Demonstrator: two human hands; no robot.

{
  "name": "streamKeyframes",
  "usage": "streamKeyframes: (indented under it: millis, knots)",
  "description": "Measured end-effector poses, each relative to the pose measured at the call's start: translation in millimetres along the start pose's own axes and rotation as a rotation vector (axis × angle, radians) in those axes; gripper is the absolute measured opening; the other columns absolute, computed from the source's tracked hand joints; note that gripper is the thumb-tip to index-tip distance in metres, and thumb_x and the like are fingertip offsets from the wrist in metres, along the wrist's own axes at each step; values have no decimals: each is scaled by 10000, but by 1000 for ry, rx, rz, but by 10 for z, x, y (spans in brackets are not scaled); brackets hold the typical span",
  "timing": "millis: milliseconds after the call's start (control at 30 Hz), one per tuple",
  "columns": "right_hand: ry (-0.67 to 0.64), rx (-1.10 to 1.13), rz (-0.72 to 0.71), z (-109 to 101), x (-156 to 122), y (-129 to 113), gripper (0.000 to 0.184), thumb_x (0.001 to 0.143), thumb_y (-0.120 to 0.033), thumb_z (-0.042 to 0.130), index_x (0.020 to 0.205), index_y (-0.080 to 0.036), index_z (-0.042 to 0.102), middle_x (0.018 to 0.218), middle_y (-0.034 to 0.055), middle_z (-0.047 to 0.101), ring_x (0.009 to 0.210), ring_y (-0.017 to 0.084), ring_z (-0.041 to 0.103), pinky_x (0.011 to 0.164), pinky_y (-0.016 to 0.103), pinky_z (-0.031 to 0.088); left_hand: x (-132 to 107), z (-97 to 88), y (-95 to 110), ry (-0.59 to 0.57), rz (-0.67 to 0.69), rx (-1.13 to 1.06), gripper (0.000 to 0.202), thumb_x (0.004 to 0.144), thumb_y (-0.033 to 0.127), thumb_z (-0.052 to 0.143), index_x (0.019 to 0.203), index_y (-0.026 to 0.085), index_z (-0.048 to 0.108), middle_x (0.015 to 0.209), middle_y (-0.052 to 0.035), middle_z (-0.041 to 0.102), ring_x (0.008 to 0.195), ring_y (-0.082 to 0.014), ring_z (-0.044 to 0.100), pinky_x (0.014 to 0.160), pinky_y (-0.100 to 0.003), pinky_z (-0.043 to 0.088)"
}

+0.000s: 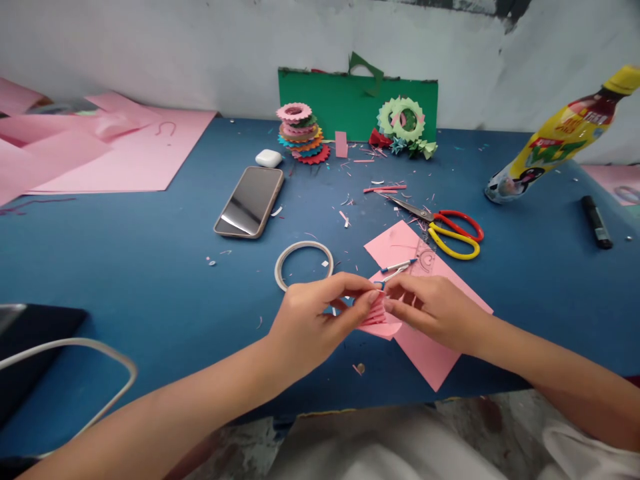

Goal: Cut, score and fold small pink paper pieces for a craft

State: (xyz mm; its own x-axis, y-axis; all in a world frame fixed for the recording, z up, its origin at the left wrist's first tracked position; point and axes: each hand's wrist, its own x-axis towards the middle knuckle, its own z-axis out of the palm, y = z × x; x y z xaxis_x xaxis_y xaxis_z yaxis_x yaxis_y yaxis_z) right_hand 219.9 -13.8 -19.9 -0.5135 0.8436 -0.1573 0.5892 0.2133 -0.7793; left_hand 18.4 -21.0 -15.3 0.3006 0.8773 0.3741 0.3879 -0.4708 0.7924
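Note:
Between both hands is a strip of pink paper (376,319) with narrow pleat-like folds, held just above the table near its front edge. My left hand (325,310) pinches its upper edge between thumb and fingers. On the other side my right hand (430,307) is closed, thumb and fingertips at the paper's right edge. Under the right hand lies a larger pink sheet (435,363), with a clear ruler (425,259) and a blue-and-white pen (399,265) on it. Scissors (440,227) with red and yellow handles rest just beyond. A roll of tape (279,267) lies beyond the left hand.
A phone (250,203) and a white earbud case (269,158) lie left of centre. Zigzag paper rings (300,133) stand before a green board (330,100). To the right are a leaning drink bottle (555,140) and a black marker (596,222); pink sheets (145,160) lie far left.

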Motion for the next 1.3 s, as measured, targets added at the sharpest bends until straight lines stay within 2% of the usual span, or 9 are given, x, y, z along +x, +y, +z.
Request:
streamKeyframes:
  millis: [100, 200, 367, 533, 733, 867, 1033, 1200, 1300]
  knots:
    - [-119, 525, 19, 49, 2, -57, 236, 877, -378, 519, 998, -180, 556, 851, 21, 621, 749, 113, 597, 636, 229, 468, -16, -7, -14, 29, 60, 60, 59, 814, 219, 624, 834, 176, 658, 712, -5, 718, 578, -99, 651, 478, -134, 480]
    - [-164, 837, 75, 79, 19, -55, 246, 834, -350, 583, 987, -161, 546, 780, 5, 623, 696, 103, 626, 640, 228, 507, -13, -13, -28, 53, 106, 102, 46, 813, 214, 625, 829, 179, 651, 736, -12, 723, 591, -110, 653, 511, -164, 486]
    - [-209, 1051, 108, 82, 30, -37, 267, 808, -353, 625, 971, -152, 557, 735, 1, 640, 644, 105, 666, 599, 207, 535, 10, -7, -83, 66, 207, 146, 55, 809, 191, 626, 849, 166, 654, 743, -24, 722, 623, -119, 655, 558, -186, 490]
    - [-245, 1105, 141, 84, 23, -40, 266, 801, -346, 644, 962, -154, 554, 734, -2, 651, 636, 96, 670, 591, 189, 544, 13, -37, -111, -15, 307, 184, 90, 829, 188, 599, 913, 174, 629, 800, -32, 720, 688, -133, 661, 630, -211, 497]
    - [-197, 1038, 107, 84, 24, -22, 204, 808, -309, 635, 940, -165, 574, 731, -18, 634, 638, 90, 659, 546, 175, 535, 10, -55, -52, 28, 304, 210, 72, 822, 148, 594, 870, 191, 624, 751, -14, 700, 660, -116, 646, 573, -182, 488]
    - [-68, 921, -1, 85, 23, -17, 178, 816, -295, 629, 943, -177, 587, 812, -3, 644, 686, 84, 643, 558, 175, 523, 49, -79, -109, 90, 220, 211, 91, 812, 151, 612, 881, 205, 639, 741, 8, 686, 638, -90, 624, 516, -147, 478]
    - [182, 577, -136, 67, 7, 1, 187, 827, -299, 613, 976, -187, 599, 922, 30, 660, 790, 107, 639, 644, 209, 532, 135, -157, -160, 65, -53, 95, 152, 849, 205, 547, 934, 192, 673, 1131, -67, 644, 871, -159, 650, 620, -203, 538]
    - [427, 182, -324, 58, 11, 42, 225, 810, -257, 617, 1024, -190, 607, 962, 47, 681, 807, 132, 655, 657, 228, 553, 117, -131, 19, -160, -439, -320, 279, 823, 375, 595, 1012, 173, 636, 937, -65, 673, 763, -174, 658, 519, -209, 549]
    - [503, 52, -473, 64, 28, 52, 239, 804, -211, 609, 1041, -198, 590, 1003, 60, 677, 870, 154, 652, 662, 251, 564, 83, -80, 97, -205, -526, -429, 296, 752, 363, 684, 984, 185, 636, 931, -43, 660, 752, -167, 655, 514, -200, 552]
